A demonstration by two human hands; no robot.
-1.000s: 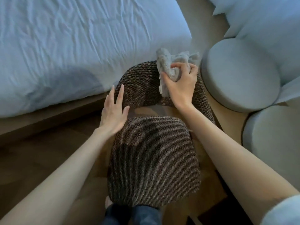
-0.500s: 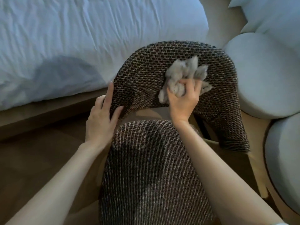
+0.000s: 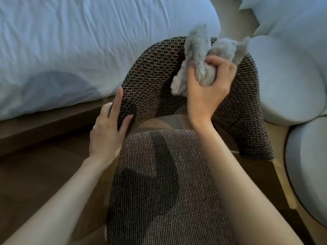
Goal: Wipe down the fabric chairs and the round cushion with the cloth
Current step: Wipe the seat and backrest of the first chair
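1. Seat fabric [image 3: 162, 183], lowest in the frame between the two forearms, is best left until the upright panel is finished, in my judgement. Any dust brushed down can then be caught afterward.
2. At left centre, the left hand [image 3: 106, 137] braces the chair [image 3: 177, 152]. Its thumb is on the front face of the backrest [image 3: 152, 85], its index finger lies straight along the edge, and the other fingers are tucked behind. The edge sits pinched between them. A firm hold there should stop the chair sliding under wiping pressure.
3. Above centre right, the right hand [image 3: 207, 89] is clenched round a bunched grey cloth [image 3: 203, 57]. It presses the cloth against the upper backrest, and loose ends stick out past the top rim.
4. The weave looks coarse, so I judge that overlapping strokes with steady pressure will serve best. They should run from the top rim downward and across toward the braced edge. Spreading the cloth flatter would likely cover more per pass.
5. Farther off, at the right edge, the round cushion [image 3: 283, 82] sits just beside the backrest. Another pale rounded piece [image 3: 309, 174] lies below it in the frame. Both appear yet to be wiped.
6. Farthest, the bed [image 3: 88, 41] with its white sheet fills the upper left.
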